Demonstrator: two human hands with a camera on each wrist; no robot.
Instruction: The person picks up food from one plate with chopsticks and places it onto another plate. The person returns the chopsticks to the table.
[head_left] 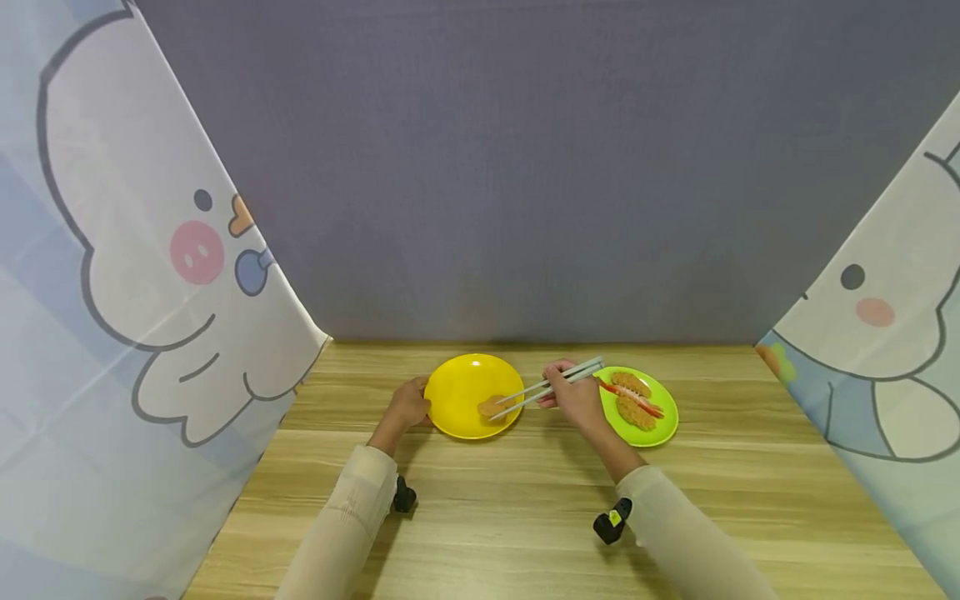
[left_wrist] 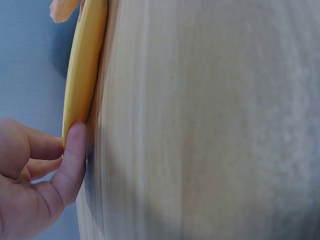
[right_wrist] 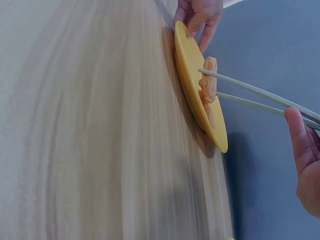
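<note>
My left hand (head_left: 408,404) pinches the left rim of a round yellow plate (head_left: 457,392), thumb on top and fingers beneath, as the left wrist view shows from the side. In my right hand (head_left: 579,404) I hold a pair of pale chopsticks (right_wrist: 250,88), their tips pointing left over the yellow plate. Between the tips is a golden-brown breaded piece of food (right_wrist: 209,89), standing up from the plate's right half in the right wrist view. Its underside is partly hidden by the plate's rim there.
A lime-green plate (head_left: 670,417) lies just right of my right hand, partly covered by it. It bears two breaded cutlets (head_left: 635,412) and a red-and-white strip (head_left: 637,397). The wooden table (head_left: 510,517) meets a grey panel (head_left: 540,208) behind both plates.
</note>
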